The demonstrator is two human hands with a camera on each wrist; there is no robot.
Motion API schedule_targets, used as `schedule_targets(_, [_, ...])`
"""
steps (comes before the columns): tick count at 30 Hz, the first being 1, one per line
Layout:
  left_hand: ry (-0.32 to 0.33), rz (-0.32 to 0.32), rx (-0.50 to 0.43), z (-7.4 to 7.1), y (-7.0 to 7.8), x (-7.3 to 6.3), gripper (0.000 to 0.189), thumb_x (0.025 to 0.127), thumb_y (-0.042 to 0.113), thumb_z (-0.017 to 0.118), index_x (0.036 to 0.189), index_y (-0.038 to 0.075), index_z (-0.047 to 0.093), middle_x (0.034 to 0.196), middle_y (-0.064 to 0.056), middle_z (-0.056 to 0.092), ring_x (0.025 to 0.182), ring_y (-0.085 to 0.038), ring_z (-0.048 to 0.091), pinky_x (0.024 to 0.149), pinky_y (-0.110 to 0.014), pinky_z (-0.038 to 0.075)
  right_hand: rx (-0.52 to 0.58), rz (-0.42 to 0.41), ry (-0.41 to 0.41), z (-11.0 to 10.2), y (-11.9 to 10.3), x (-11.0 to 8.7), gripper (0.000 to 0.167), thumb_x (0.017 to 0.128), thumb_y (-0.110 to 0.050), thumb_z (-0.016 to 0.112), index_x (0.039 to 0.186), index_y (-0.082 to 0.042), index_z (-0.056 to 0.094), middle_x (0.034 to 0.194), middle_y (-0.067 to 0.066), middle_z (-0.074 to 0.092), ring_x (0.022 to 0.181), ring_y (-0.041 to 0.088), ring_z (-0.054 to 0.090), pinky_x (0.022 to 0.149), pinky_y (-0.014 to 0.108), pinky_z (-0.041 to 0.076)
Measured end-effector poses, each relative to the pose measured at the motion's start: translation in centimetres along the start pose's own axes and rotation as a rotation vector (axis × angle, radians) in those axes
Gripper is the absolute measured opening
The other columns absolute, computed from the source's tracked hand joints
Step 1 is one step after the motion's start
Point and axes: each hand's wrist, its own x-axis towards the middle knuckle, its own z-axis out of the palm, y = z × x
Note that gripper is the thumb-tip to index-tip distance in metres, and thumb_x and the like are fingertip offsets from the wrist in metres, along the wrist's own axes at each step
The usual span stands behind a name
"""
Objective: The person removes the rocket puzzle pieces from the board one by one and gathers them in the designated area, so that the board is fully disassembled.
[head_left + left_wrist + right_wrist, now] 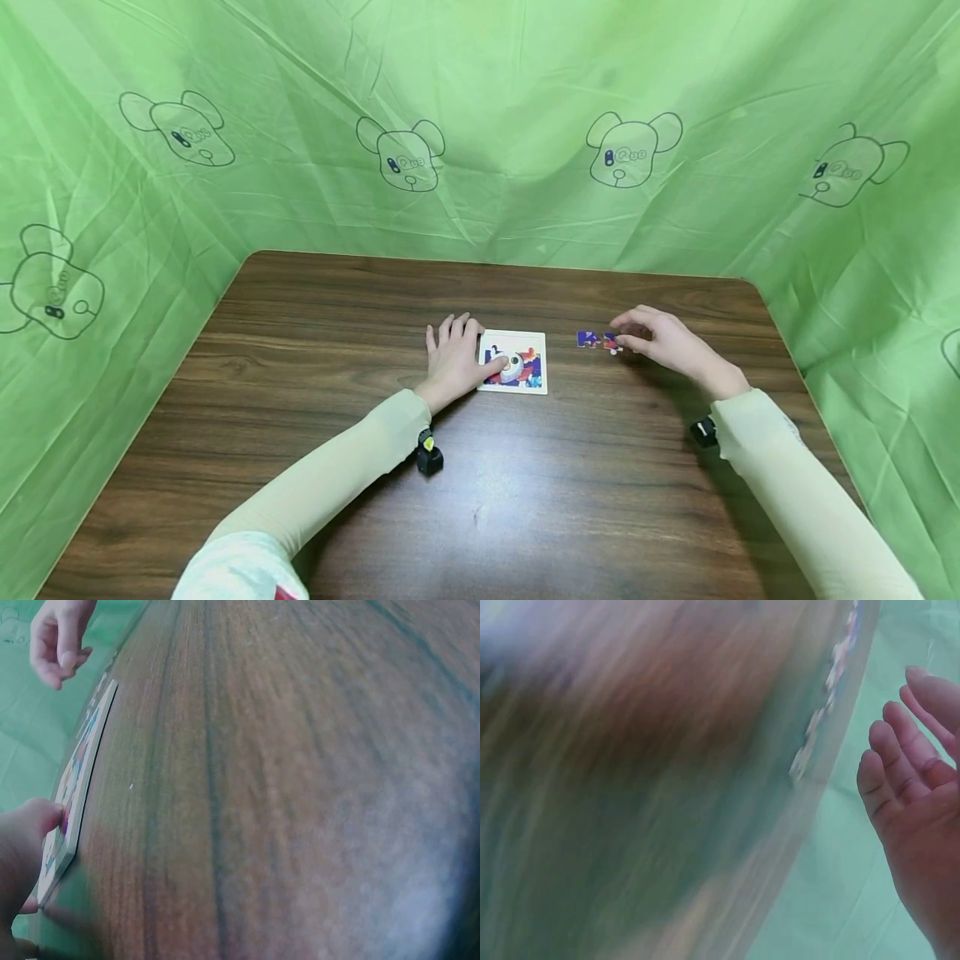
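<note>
A white-bordered puzzle board (513,388) lies flat on the table, its colourful picture partly filled with pieces. My left hand (454,360) lies at the board's left side, fingers spread, its thumb resting on the picture. The left wrist view shows the left thumb (46,815) on the board as well. To the right of the board are two purple puzzle pieces (587,339), close together. My right hand (663,337) is beside the right-hand piece, fingers loosely bent. In the right wrist view the right hand (922,787) has parted fingers, with nothing visible between them.
The brown wooden table (337,350) has rounded far corners. Green cloth (510,67) printed with bear heads surrounds its back and sides. Each wrist carries a small black camera (430,457). The right wrist view is blurred over the table.
</note>
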Motion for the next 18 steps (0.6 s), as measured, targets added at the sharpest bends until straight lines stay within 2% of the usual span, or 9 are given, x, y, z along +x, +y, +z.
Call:
schedule_targets(8, [0.0,0.006,-0.004,0.0,0.0,0.1,0.067,0.089,0.063,0.072,0.131,0.014,0.055,0.161,-0.017,0.039,0.154,-0.041,0.023,0.121,-0.071,0.005,0.046,-0.069,-0.03,1.3,-2.3,1.4,0.023,0.098,-0.013,0.074,0.121,-0.007,0.072,0.104,0.001,0.068,0.084,0.014,0.066,0.075,0.031,0.055])
schedule_targets(14, [-0.022,-0.006,0.0,0.1,0.0,0.1,0.069,0.089,0.064,0.072,0.132,0.013,0.054,0.162,-0.016,0.037,0.155,-0.04,0.021,0.122,-0.07,0.003,0.02,-0.157,-0.048,2.6,-3.8,2.3,0.024,0.098,-0.012,0.074,0.121,-0.006,0.074,0.107,0.004,0.071,0.094,0.017,0.064,0.083,0.039,0.055])
schedule_targets(18, [-0.028,-0.019,0.003,0.0,0.1,0.2,0.069,0.089,0.064,0.072,0.132,0.013,0.054,0.163,-0.015,0.037,0.155,-0.039,0.02,0.122,-0.069,0.002,0.001,-0.219,-0.08,3.5,-5.0,3.0,0.025,0.097,-0.011,0.074,0.122,-0.004,0.074,0.106,0.005,0.07,0.092,0.019,0.063,0.083,0.042,0.054])
